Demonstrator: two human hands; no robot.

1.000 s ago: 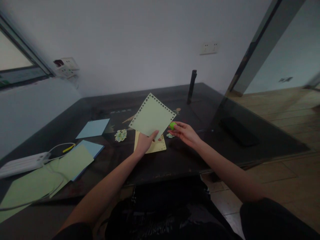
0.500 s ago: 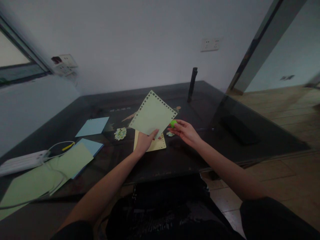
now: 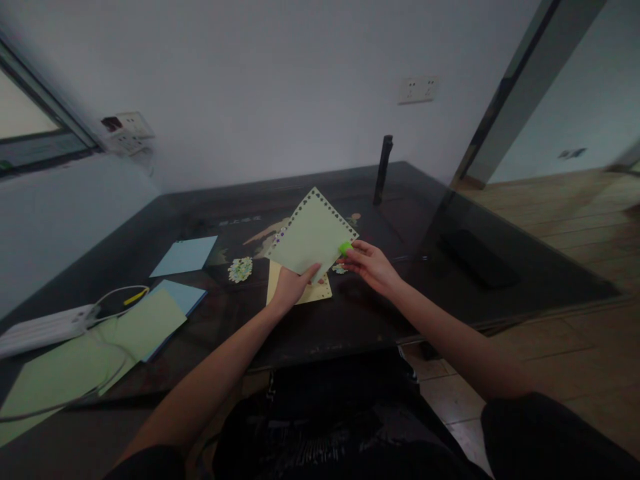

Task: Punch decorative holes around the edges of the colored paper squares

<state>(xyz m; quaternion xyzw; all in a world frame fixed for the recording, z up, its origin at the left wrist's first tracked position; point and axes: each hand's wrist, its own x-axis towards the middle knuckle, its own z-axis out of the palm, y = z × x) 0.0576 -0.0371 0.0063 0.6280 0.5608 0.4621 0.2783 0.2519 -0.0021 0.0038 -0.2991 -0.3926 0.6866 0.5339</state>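
My left hand point(image 3: 293, 287) grips the near corner of a pale green sheet of paper point(image 3: 313, 240), held tilted above the table. Shaped holes run along its two far edges. In my right hand point(image 3: 373, 268) is a small bright green paper punch point(image 3: 345, 249), pinched in the fingers at the right corner of the sheet. Below lies a yellow sheet point(image 3: 323, 292) with small holes along its edge, partly covered by the left hand and the green paper. Small paper cut-outs point(image 3: 241, 269) are heaped to the left, and a second little heap point(image 3: 340, 269) lies beneath the right fingers.
On the left lie a blue sheet point(image 3: 185, 256), green sheets point(image 3: 150, 322) over blue paper, and a white power strip point(image 3: 47, 328) with cables. An upright black object point(image 3: 383, 170) stands at the back of the dark table point(image 3: 300, 333). A dark flat object point(image 3: 477, 259) lies right.
The green sheet has moved slightly right and down, its right corner now meeting the green punch. The right hand has barely moved.
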